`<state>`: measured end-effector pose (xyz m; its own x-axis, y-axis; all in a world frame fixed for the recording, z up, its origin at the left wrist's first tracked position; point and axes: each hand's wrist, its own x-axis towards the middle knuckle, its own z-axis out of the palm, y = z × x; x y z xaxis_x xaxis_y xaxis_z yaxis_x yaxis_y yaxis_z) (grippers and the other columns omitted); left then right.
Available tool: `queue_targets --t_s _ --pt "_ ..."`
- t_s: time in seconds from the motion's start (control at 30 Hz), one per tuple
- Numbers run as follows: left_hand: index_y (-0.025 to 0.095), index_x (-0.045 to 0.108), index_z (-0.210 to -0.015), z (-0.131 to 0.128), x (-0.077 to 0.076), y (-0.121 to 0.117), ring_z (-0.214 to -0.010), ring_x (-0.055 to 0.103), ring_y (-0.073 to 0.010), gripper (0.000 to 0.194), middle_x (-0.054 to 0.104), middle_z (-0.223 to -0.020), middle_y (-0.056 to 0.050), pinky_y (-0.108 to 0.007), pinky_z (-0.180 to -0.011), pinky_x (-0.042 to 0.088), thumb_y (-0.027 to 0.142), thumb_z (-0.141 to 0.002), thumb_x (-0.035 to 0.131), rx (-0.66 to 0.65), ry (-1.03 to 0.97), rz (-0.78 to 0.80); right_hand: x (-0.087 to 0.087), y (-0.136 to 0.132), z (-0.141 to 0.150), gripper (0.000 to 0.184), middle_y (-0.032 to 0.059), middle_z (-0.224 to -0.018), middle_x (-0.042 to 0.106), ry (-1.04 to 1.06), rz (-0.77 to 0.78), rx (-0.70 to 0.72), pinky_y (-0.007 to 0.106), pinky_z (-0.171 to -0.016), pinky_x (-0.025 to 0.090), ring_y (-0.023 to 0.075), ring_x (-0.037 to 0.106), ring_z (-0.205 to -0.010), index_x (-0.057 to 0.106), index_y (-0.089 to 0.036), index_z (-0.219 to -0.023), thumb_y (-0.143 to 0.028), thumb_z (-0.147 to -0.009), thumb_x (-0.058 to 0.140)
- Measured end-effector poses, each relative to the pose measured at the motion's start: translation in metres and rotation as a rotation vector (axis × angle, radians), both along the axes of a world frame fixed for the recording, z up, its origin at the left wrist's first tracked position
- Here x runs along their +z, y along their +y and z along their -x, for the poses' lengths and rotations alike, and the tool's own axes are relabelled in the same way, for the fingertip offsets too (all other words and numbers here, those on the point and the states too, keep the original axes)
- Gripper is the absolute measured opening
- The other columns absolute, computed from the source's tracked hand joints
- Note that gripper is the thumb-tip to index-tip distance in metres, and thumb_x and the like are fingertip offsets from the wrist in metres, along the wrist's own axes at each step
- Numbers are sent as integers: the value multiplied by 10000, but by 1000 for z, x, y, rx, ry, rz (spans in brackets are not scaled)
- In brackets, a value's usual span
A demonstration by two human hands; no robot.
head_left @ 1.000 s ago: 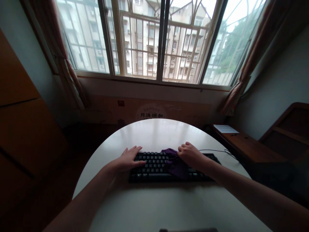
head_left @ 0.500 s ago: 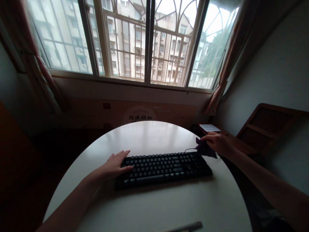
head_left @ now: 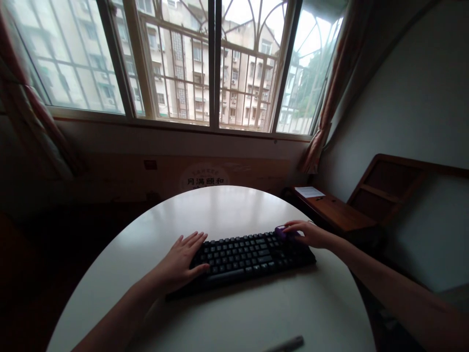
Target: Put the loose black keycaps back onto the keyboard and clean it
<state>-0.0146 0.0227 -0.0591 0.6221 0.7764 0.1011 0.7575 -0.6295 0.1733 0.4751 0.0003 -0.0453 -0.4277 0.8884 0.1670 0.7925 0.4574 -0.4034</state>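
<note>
A black keyboard lies slightly askew on a white round table. Over its left end rests my left hand, fingers stretched out and thumb across the keys. My right hand is closed on a purple cloth, pressed against the keyboard's upper right corner. Part of the cloth is hidden under the fingers. A thin cable shows behind that corner.
A dark, pen-like object lies at the table's near edge. Beyond the table on the right is a wooden chair with a paper sheet on it. A barred window fills the far wall.
My right hand has brought the cloth down and left, from hanging above the keyboard's right end onto its upper right corner. The left hand stays on the left end; the view has shifted slightly.
</note>
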Motion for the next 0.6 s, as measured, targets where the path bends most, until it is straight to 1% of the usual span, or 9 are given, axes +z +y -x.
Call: queue_targets --t_s 0.07,0.1,0.2,0.3,0.4,0.53,0.6 --pt "182 298 -1557 0 3 -1 -1479 253 -338 883 301 -1592 -120 -536 -1209 187 717 -873 462 14 5 24 0 6 2 330 83 -1169 677 0 3 2 297 -976 486 183 642 -1059 749 -209 -1114 -174 -844 562" --pt "175 300 -1556 0 4 -1 -1478 254 -339 886 298 -1593 -121 -527 -1210 191 712 -872 466 21 8 35 1 8 3 304 76 -1101 694 -29 -13 -21 270 -921 501 167 655 -991 761 -202 -1073 -172 -852 554" --pt "171 313 -1553 0 6 -2 -1472 272 -336 893 308 -1590 -115 -490 -1206 224 713 -862 478 39 6 53 9 8 3 279 65 -983 698 -168 -46 -96 235 -818 495 143 652 -855 781 -191 -987 -152 -853 540" --pt "195 341 -1544 0 4 -1 -1469 281 -334 893 338 -1582 -95 -458 -1198 254 735 -847 485 37 -26 39 20 4 -4 277 64 -879 683 -226 -31 -105 221 -751 483 128 627 -751 790 -170 -896 -130 -844 521" --pt "191 335 -1546 -1 2 -1 -1476 264 -330 900 334 -1585 -89 -450 -1203 239 739 -847 478 36 -24 35 24 4 0 285 69 -893 687 -241 -20 -75 215 -749 485 128 633 -763 789 -158 -906 -114 -836 516" --pt "185 332 -1547 -2 0 0 -1478 261 -325 900 333 -1586 -88 -448 -1204 227 737 -850 471 45 -21 38 19 12 26 319 61 -1028 700 -241 -33 -16 222 -878 478 139 652 -919 775 -180 -1017 -104 -842 519" --pt "189 338 -1544 -2 0 -1 -1475 268 -322 898 337 -1584 -88 -443 -1202 231 741 -849 469 48 -26 38 16 16 35 314 54 -1051 700 -252 -39 -8 228 -917 463 142 649 -955 770 -190 -1034 -113 -851 527"
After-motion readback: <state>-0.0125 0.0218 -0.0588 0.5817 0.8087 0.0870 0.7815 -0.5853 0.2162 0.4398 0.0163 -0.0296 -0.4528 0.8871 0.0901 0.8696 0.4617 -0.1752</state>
